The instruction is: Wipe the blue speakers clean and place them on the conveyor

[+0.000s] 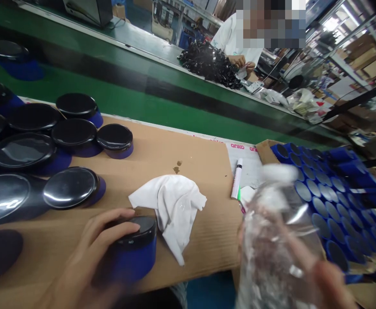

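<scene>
My left hand (94, 249) is wrapped round a blue cylindrical unit with a black top (136, 253), which stands on the cardboard near its front edge. A crumpled white cloth (178, 206) lies just right of that unit. At the right, my right hand (291, 244) is closed round a clear plastic bottle with a white cap (271, 257); hand and bottle are blurred by motion. The bottle is held up in front of the box of blue parts, right of the cardboard.
Several black-topped blue units (74, 131) stand at the left. A white marker (237, 179) lies right of the cloth. An open carton (267, 150) holds many blue cylinders. Behind the green conveyor (136, 96), a person handles something small beside black parts (210, 64).
</scene>
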### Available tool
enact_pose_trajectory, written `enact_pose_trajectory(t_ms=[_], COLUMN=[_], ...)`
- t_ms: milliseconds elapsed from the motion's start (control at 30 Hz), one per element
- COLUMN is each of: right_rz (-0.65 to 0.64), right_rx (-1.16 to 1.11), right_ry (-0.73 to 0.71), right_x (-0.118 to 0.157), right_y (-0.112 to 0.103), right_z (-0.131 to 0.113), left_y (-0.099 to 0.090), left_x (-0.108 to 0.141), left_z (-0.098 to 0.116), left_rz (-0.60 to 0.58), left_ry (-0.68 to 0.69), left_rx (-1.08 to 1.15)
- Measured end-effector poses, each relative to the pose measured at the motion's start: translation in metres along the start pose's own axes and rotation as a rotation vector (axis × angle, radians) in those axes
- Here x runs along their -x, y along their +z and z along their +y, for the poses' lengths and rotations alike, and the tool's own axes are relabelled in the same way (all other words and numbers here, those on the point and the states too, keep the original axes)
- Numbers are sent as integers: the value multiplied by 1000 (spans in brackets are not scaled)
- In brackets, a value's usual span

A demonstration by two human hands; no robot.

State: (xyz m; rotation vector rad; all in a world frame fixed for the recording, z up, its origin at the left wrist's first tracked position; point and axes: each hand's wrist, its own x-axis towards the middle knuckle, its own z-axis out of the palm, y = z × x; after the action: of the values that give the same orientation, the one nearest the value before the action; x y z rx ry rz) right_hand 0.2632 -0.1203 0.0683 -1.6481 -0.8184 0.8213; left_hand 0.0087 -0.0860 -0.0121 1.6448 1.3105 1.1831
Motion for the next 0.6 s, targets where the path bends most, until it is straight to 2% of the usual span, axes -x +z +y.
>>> enact_pose_trajectory(t_ms=[67, 167, 233, 300, 367, 433, 500, 567, 600], right_rz=[32, 43, 34, 31, 26, 47, 151, 276, 254], right_rx=[-34, -56, -32, -6, 29, 81, 140, 200, 248], right_ry=[-348, -660, -743, -758, -734, -713, -756, -863, -910], right_x=[-43, -104, -134, -151, -155, -146, -124, -93, -78], right_y=[6, 26, 44, 57, 60, 56, 51, 50, 51], right_z=[-12, -19, -16, -11, -7, -4, 0, 10, 17], left_y=[0, -2, -2, -1, -1, -1, -3, -4, -5], left_x=[-4, -12, -18, -21, -20, -16, -9, -2, 0], left_z=[5, 10, 13, 15, 14, 11, 6, 1, -1], left_rz=[8, 17, 22, 27, 28, 21, -3, -48, -68], left_ry=[-57, -87, -82, -77, -76, -80, -86, -103, -112], left_rx=[4, 51, 71, 83, 91, 84, 41, -23, -48])
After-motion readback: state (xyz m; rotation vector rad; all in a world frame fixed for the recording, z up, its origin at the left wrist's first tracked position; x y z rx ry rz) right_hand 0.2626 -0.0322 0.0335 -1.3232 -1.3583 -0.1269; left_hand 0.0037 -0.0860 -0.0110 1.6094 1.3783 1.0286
